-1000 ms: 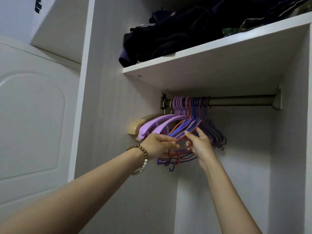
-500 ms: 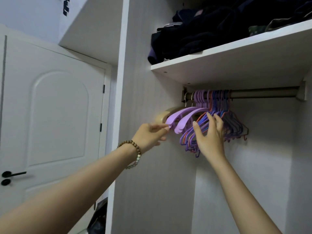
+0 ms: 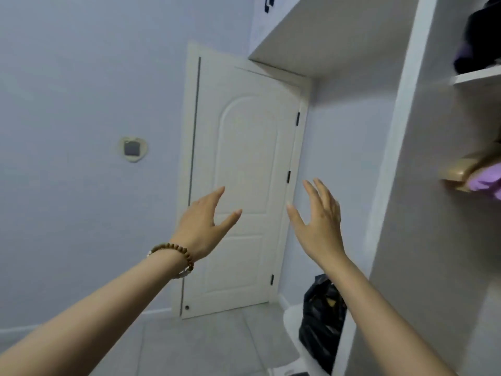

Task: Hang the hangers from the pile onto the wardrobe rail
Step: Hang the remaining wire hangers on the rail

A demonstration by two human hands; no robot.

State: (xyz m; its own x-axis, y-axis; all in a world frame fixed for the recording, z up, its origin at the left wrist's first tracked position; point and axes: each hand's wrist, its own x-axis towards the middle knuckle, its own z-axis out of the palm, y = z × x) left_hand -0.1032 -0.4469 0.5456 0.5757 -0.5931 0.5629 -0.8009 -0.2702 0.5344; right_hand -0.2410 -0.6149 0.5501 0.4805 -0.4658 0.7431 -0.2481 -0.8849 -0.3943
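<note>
My left hand [image 3: 202, 223], with a bead bracelet at the wrist, is raised in front of the white door with fingers spread and nothing in it. My right hand [image 3: 318, 221] is beside it, also open and empty, palm turned inward. At the far right edge only the tips of a purple hanger [image 3: 486, 180] and a beige hanger [image 3: 458, 172] show inside the wardrobe. The rail and the other hangers are out of view, and no pile of hangers is visible.
A closed white door [image 3: 244, 185] faces me. The white wardrobe side panel [image 3: 401, 158] stands to the right, with dark clothes [image 3: 479, 36] on its shelf. A black bag [image 3: 322, 321] sits on a white seat low down. Grey tiled floor lies below.
Both hands have let go of the hangers on the rail and pulled away leftward. My view has swung left, from the wardrobe interior to the door.
</note>
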